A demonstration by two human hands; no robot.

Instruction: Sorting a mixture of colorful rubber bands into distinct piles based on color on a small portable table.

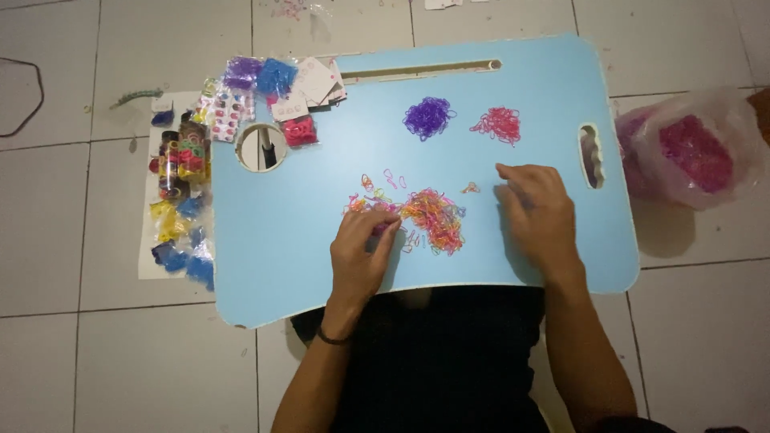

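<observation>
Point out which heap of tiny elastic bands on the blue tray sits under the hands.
The mixed-colour heap, between the left hand and right hand; the purple heap and pink heap lie farther away.

We see our left hand resting at the lower centre of the light blue lap table, fingertips on the mixed pile of small coloured rubber bands. Our right hand lies flat just right of that pile. Toward the top sit a purple heap and a pink heap, apart. A plastic bag of pink bands lies at the right edge of the frame.
</observation>
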